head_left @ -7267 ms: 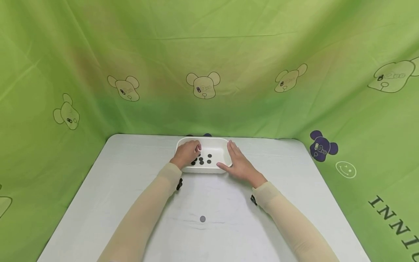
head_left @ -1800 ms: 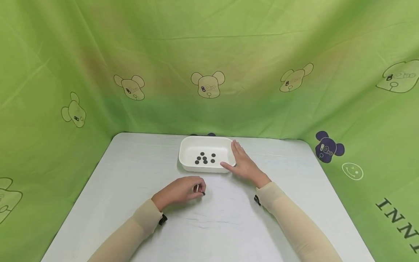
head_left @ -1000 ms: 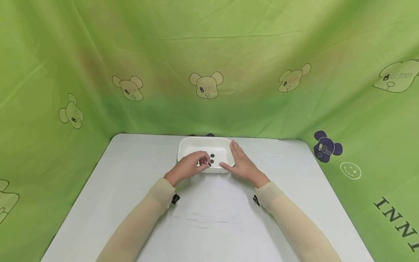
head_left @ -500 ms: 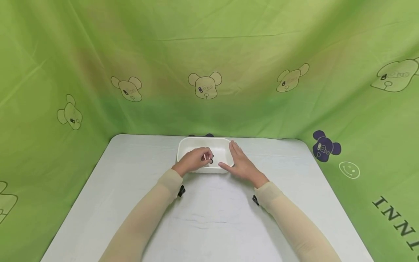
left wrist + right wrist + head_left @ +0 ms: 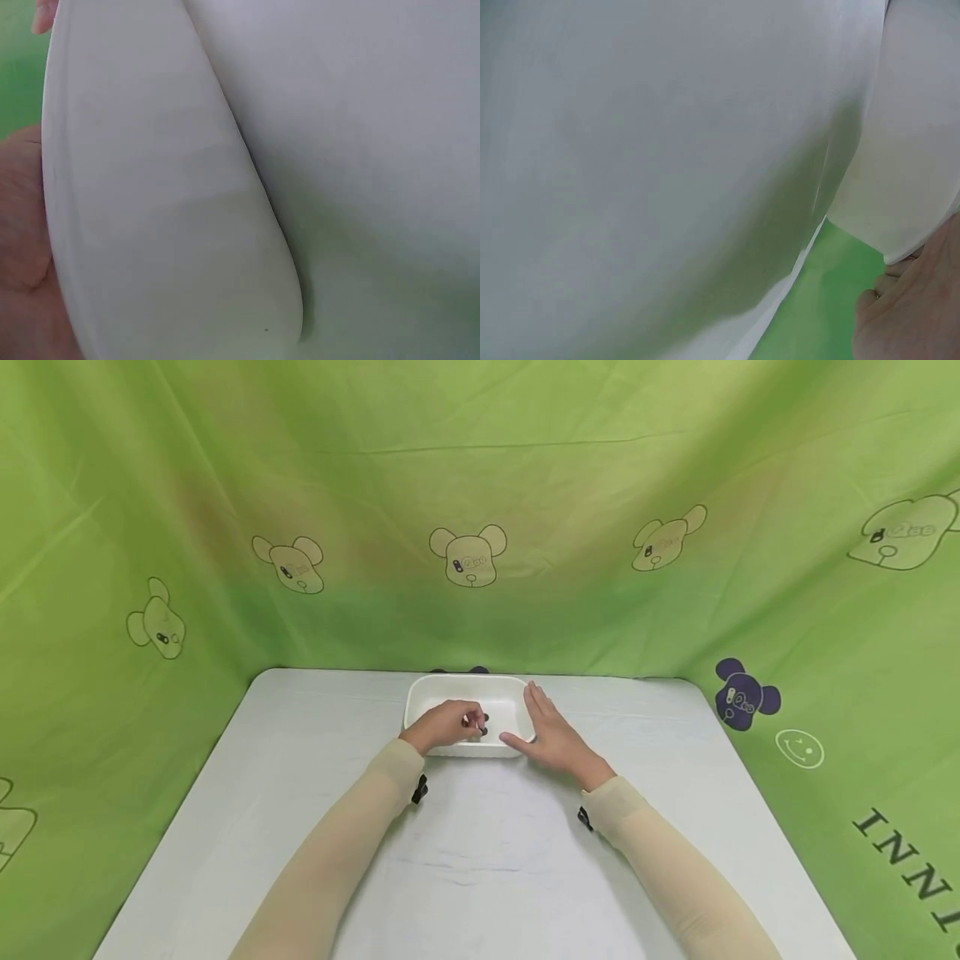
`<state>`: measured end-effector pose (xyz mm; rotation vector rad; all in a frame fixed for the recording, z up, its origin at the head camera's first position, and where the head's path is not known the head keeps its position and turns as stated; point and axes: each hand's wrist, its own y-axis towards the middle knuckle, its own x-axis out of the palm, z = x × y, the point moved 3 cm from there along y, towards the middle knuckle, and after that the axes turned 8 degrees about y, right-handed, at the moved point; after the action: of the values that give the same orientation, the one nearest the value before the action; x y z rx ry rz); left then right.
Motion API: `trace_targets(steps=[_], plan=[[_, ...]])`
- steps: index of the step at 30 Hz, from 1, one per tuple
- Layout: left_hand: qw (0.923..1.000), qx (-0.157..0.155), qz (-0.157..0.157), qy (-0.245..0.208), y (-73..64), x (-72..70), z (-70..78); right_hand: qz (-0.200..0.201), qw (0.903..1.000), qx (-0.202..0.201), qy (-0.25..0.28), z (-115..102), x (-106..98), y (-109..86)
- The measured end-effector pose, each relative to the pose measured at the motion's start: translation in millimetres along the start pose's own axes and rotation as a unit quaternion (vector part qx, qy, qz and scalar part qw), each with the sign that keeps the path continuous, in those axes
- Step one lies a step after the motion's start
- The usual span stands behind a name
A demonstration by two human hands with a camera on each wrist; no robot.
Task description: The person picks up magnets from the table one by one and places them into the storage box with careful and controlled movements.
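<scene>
A white rectangular tray (image 5: pixel 517 692) with rounded corners stands at the back of the table. My left hand (image 5: pixel 448 723) is over its inside, the fingers bent toward the thumb. Small dark round discs (image 5: pixel 486 717) show just beyond the fingertips; the rest of the tray floor behind the hand is hidden. Whether a disc sits between thumb and fingers is not clear. My right hand (image 5: pixel 553 739) rests against the tray's right end, fingers straight along the rim and thumb over the near corner. In the left wrist view the palm lies over the tray wall (image 5: pixel 165 180).
The white-covered table (image 5: pixel 480 877) spreads in front of the tray. A green curtain (image 5: pixel 375 627) with printed bear heads hangs directly behind the table and along both sides.
The grey disc on the near table is gone; my left hand has carried a pinched dark disc from the table into the tray. Its fingers shifted slightly lately. The right hand stayed at the tray.
</scene>
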<state>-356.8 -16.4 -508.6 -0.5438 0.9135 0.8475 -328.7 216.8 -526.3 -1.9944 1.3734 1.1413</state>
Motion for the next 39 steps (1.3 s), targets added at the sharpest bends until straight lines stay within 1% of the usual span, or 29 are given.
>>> trace_targets(steps=[9, 13, 20, 31, 39], plan=[[0.9991, -0.004, -0.029, 0.032, 3.4, 0.0, -2.0, 0.003, 1.0000, -0.004, -0.002, -1.0, 0.1, -0.1], [0.9982, -0.003, -0.035, 0.048, 4.8, -0.2, -2.1, 0.002, 1.0000, 0.000, -0.008, -0.3, 0.7, 0.7], [0.9966, -0.008, -0.049, 0.066, 6.5, 2.5, -3.6, 0.000, 1.0000, -0.001, 0.002, -2.2, -0.2, -1.2], [0.9947, -0.013, -0.054, 0.086, 7.8, 2.5, -2.5, 0.000, 1.0000, 0.000, -0.006, -0.9, 0.8, 0.5], [0.9954, -0.016, -0.047, 0.081, 7.9, 1.4, -1.7, -0.002, 1.0000, 0.004, -0.008, 1.6, 1.1, 1.0]])
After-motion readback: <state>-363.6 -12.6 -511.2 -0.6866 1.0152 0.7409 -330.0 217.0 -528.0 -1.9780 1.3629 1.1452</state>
